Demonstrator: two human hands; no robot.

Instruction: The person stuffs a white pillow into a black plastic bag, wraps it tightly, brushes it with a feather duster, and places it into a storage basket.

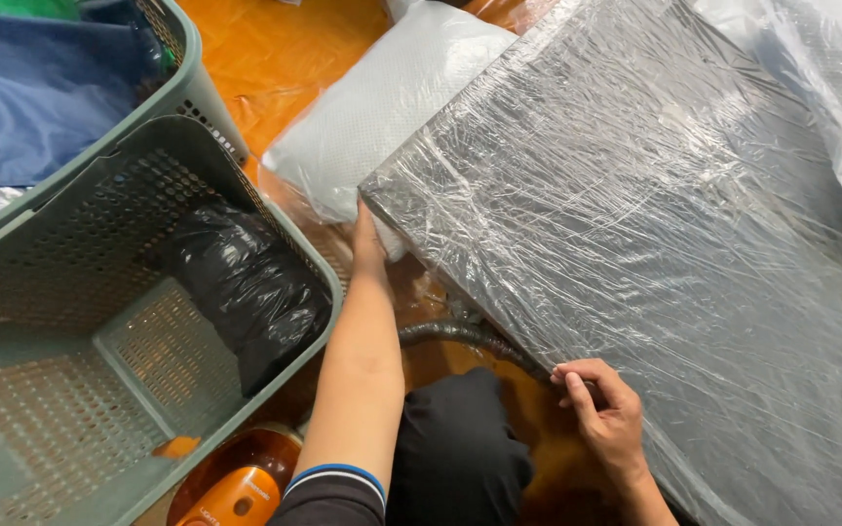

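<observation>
A large flat grey slab wrapped in clear plastic film (635, 234) fills the right side, tilted up off the orange floor. My left hand (366, 244) reaches under its near-left corner, fingers hidden beneath the edge. My right hand (604, 407) grips the slab's lower edge, fingers curled under the film. A grey ribbed hose (460, 334) curves under the slab between my arms. A white bagged pillow (382, 107) lies just behind the left corner.
A grey-green perforated basket (70, 370) at the left holds a black plastic-wrapped bundle (241, 287). A second basket (177, 88) behind it holds blue cloth (41, 97). An orange vacuum cleaner (241, 482) sits by my knee. Clear bags (830, 88) lie top right.
</observation>
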